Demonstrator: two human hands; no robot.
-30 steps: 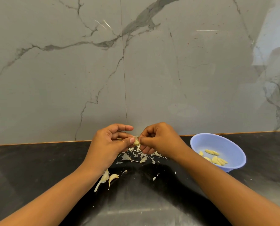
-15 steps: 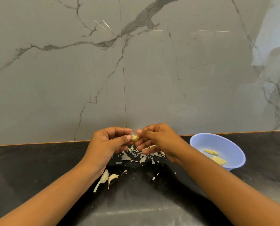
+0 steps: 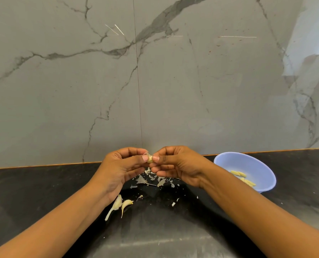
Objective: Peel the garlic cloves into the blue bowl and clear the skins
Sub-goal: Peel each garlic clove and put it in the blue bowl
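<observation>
Two hands up above the counter (image 3: 43, 192), both on one clove (image 3: 150, 158). On the left hand (image 3: 121, 170), fingers curled, thumb and first finger pinching the clove from one side. On the right hand (image 3: 175, 166), fingers curled too, thumb tip and fingertip nipping the other side, likely picking at skin. Hard to tell how much skin left on it; too small to see well.

Sits right between the two thumbs, high over the pile of skins (image 3: 155, 180). Looks short and stubby from here, only a pale end showing, so no telling which way the long side points.

Off to the right and a bit lower, the bowl (image 3: 247, 162), blue, down on the counter close to the wall (image 3: 192, 90). Lies just past the right wrist, so much nearer the right hand than the left. Probably a short swing to the right for that hand once the skin is off, then a drop over the rim.

Inside the bowl, a few peeled cloves (image 3: 239, 173), pale yellow, lying flat toward the near side, partly hidden behind the right arm. Lots of room left.

Down on the counter by the left wrist, two more cloves (image 3: 121, 203) with skin on, side by side, thin tails pointing back toward the person. Nearer the left hand — easy to reach next. Bits of skin spread out below both hands, with small flecks farther out to the front. None cleared yet, by the look of it — so peeling first, sweeping up after.
</observation>
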